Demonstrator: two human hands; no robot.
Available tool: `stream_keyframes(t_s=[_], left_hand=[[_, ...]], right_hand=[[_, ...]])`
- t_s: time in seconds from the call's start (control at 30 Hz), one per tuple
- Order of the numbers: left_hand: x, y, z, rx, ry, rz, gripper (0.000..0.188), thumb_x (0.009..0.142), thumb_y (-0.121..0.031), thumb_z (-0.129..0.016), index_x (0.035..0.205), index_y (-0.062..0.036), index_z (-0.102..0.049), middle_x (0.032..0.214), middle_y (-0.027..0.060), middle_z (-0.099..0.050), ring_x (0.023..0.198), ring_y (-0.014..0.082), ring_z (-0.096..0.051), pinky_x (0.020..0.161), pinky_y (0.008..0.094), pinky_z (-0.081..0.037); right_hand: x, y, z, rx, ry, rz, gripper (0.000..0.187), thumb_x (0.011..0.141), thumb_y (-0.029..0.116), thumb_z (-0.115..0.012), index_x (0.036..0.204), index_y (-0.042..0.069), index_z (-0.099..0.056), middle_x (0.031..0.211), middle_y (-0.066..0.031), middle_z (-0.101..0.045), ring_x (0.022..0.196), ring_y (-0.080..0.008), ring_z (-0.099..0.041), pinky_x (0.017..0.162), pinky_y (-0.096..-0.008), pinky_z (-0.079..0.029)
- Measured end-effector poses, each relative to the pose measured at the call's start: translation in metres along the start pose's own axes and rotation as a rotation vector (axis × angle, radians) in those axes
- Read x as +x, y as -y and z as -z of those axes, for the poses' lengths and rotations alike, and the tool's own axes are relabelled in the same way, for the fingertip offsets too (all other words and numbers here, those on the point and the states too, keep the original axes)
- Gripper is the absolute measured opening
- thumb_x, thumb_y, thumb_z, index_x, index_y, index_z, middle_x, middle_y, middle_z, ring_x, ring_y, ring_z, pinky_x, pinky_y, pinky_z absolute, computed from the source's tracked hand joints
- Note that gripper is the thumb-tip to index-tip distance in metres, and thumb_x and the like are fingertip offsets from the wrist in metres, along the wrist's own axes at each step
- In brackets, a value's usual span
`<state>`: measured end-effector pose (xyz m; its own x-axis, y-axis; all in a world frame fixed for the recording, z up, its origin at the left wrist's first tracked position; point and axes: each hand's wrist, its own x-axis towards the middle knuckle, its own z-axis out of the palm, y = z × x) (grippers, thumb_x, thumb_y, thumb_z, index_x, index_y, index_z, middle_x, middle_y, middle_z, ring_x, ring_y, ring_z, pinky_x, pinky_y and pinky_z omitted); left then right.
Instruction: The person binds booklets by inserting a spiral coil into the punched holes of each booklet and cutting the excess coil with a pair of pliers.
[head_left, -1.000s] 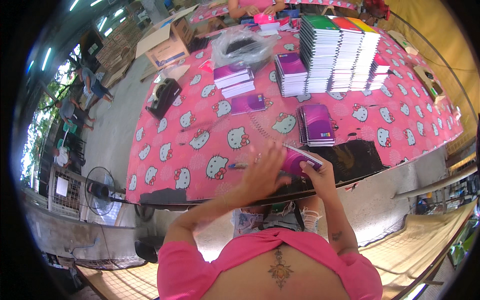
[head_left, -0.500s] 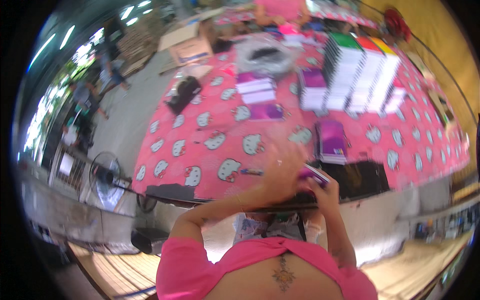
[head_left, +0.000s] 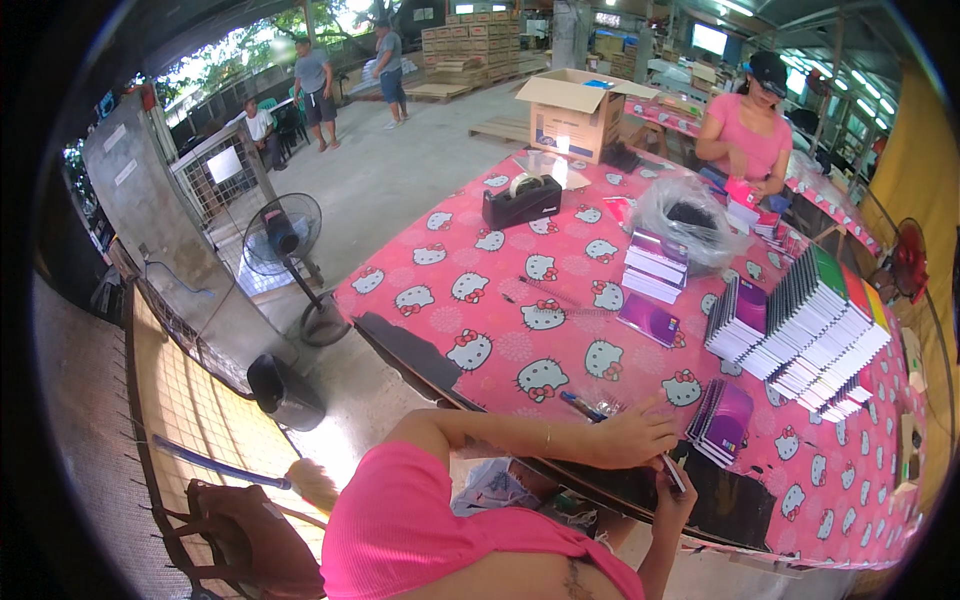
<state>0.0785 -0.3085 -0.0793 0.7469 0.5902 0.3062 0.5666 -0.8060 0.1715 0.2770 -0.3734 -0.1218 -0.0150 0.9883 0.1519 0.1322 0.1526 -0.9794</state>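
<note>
At the near table edge, my right hand (head_left: pixel 673 503) is closed around a small purple-covered notebook (head_left: pixel 678 474), seen nearly edge-on. My left hand (head_left: pixel 636 438) is open, fingers extended over the top of that notebook; whether they touch it I cannot tell. Just beyond, a small pile of purple spiral notebooks (head_left: pixel 722 418) lies on the pink cartoon-cat tablecloth (head_left: pixel 430 345). A blue pen (head_left: pixel 580 405) rests left of my left hand. Farther off are a single flat purple notebook (head_left: pixel 648 320) and a stack of purple notebooks (head_left: pixel 655 266).
Tall stacks of spiral notebooks (head_left: pixel 805 325) stand at the right. A clear plastic bag (head_left: pixel 690 218) with black contents, a black tape dispenser (head_left: pixel 522 203) and a cardboard box (head_left: pixel 570 118) sit farther back. A co-worker (head_left: pixel 748 140) handles pink items across the table. A fan (head_left: pixel 283 230) and bin (head_left: pixel 285 392) stand left.
The view has swung left, so the table appears tilted and shifted right. My left hand, blurred by motion before, now shows clearly above the notebook. My right hand keeps hold of it.
</note>
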Motion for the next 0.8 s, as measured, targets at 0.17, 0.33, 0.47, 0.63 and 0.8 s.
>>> stream_keyframes(t_s=[0.17,0.33,0.47,0.63,0.8], left_hand=[[-0.051,-0.042,-0.052,0.017,-0.222,0.026,0.085,0.092,-0.053,-0.057,0.154,-0.0023,-0.031,0.161,0.0167,-0.030,0.151,0.0289,-0.026,0.122,0.0566,-0.009],[0.005,-0.024,-0.010,0.181,-0.333,0.055,0.091,0.093,-0.058,-0.054,0.157,0.0014,-0.026,0.165,0.0173,-0.023,0.156,0.0307,-0.014,0.123,0.0557,-0.002],[-0.042,-0.041,-0.050,-0.002,-0.281,-0.042,0.085,0.096,-0.055,-0.049,0.156,0.0013,-0.028,0.164,0.0178,-0.025,0.154,0.0303,-0.020,0.121,0.0568,-0.009],[-0.006,-0.034,-0.007,-0.029,-0.224,0.045,0.084,0.095,-0.051,-0.056,0.158,-0.0037,-0.027,0.166,0.0143,-0.022,0.154,0.0289,-0.020,0.122,0.0585,-0.007],[-0.008,-0.030,-0.024,0.000,-0.413,-0.022,0.063,0.096,-0.043,-0.057,0.146,-0.0054,-0.047,0.149,0.0132,-0.048,0.142,0.0265,-0.041,0.121,0.0604,-0.013]], right_hand=[[-0.002,-0.008,0.000,0.055,-0.044,-0.045,0.026,0.096,0.008,-0.068,0.118,-0.003,-0.068,0.098,-0.0013,-0.067,0.087,-0.0082,-0.059,0.078,-0.0227,-0.048],[0.000,0.008,0.001,0.230,-0.067,-0.064,0.027,0.096,0.010,-0.068,0.119,-0.005,-0.068,0.098,-0.0028,-0.068,0.085,-0.0089,-0.060,0.076,-0.0227,-0.049],[0.003,0.010,-0.001,0.134,-0.140,-0.053,0.027,0.095,0.011,-0.069,0.116,-0.006,-0.067,0.097,-0.0022,-0.068,0.084,-0.0083,-0.061,0.071,-0.0214,-0.049],[-0.001,0.007,0.001,0.196,-0.109,-0.076,0.027,0.096,0.009,-0.067,0.118,-0.006,-0.067,0.098,-0.0036,-0.068,0.085,-0.0089,-0.061,0.075,-0.0237,-0.050],[0.001,-0.003,0.010,0.029,-0.079,-0.001,0.023,0.095,0.002,-0.067,0.117,-0.005,-0.068,0.096,-0.0014,-0.067,0.085,-0.0078,-0.058,0.076,-0.0223,-0.047]])
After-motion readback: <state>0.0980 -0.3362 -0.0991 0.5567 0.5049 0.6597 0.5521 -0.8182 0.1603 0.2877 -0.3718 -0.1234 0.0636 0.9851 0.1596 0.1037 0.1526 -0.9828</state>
